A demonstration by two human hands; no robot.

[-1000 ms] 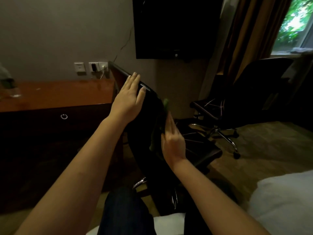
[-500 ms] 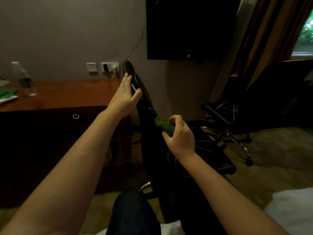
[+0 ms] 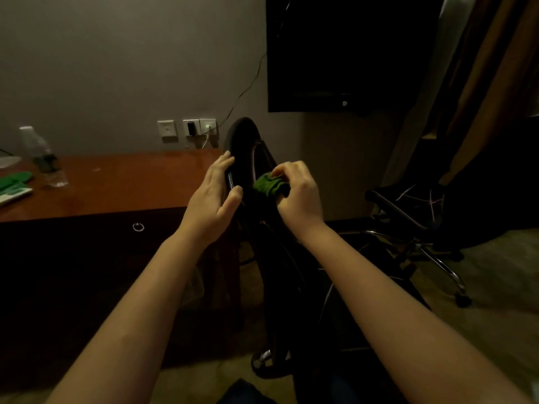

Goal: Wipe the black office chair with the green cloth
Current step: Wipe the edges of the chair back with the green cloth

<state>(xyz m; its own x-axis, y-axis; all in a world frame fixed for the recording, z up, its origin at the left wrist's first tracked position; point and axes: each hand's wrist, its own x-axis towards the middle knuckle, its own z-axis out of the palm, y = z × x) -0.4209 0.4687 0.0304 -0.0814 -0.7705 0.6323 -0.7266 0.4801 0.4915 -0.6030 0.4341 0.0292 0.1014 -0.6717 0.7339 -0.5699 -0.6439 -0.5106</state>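
1. Wiping looks midway: my right hand pinches the bunched green cloth on the upper backrest of the black office chair.
2. My left hand clamps its edge, fingers together.
3. I judge the lower parts remain.

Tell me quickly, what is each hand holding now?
Left hand: closed, holding the backrest edge of the black office chair.
Right hand: closed, gripping the green cloth against the chair.

One wide-angle camera on the person's head looks forward and down, facing the plain grey wall. Near the lens, the left hand, right hand, folded green cloth and black office chair fill mid-frame.
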